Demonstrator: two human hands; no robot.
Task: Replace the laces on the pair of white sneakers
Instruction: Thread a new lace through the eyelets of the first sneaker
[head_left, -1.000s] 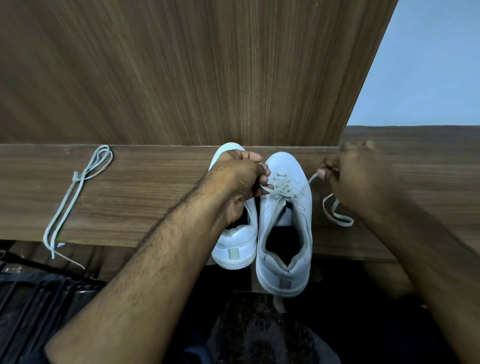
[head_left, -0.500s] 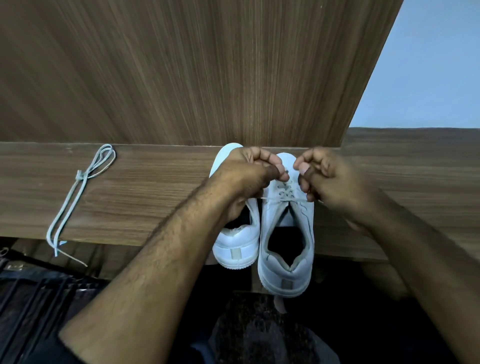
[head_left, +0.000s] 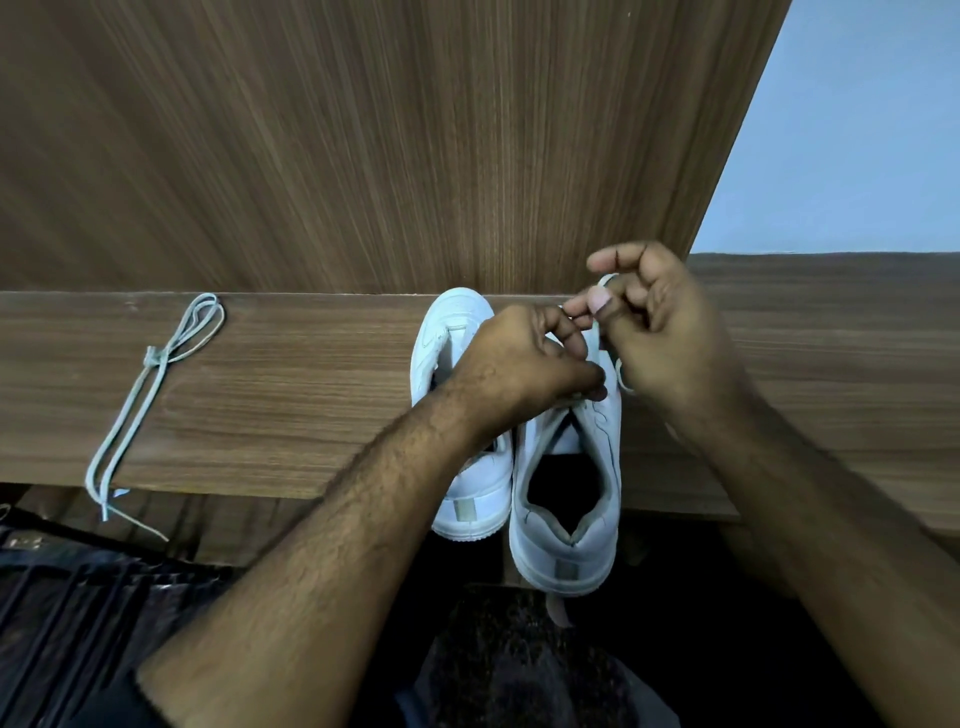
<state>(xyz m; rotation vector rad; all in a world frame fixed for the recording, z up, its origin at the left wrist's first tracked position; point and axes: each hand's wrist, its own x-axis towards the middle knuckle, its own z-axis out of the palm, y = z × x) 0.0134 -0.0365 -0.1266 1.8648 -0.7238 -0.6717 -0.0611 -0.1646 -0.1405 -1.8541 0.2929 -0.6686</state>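
Right grip: the right hand (head_left: 660, 332) pinches the lace (head_left: 597, 332) between thumb and a fingertip, lifted above the tongue area – other fingers curled, a loop showing at its top.
Left grip: the left hand (head_left: 524, 364) has its fingers curled down onto the lacing of the right-hand sneaker (head_left: 571, 493); it seems to hold the lace there, though the contact is hidden.
Task's things: both white sneakers stand side by side, toes toward the back panel, heels hanging over the front edge of the surface (head_left: 311, 405); the left-hand sneaker (head_left: 452, 332) sits partly under the forearm (its lacing is not visible).
Spare lace (head_left: 156, 384): loosely knotted, well apart at the left, its ends drooping over the edge.
Risks: a hard pull could tip the overhanging sneaker off – the lace could also slip from the pinch or skip an eyelet.
Materials: smooth, stiff-looking white uppers, a padded collar; a flat woven lace, limp; wood-grain laminate, slick.
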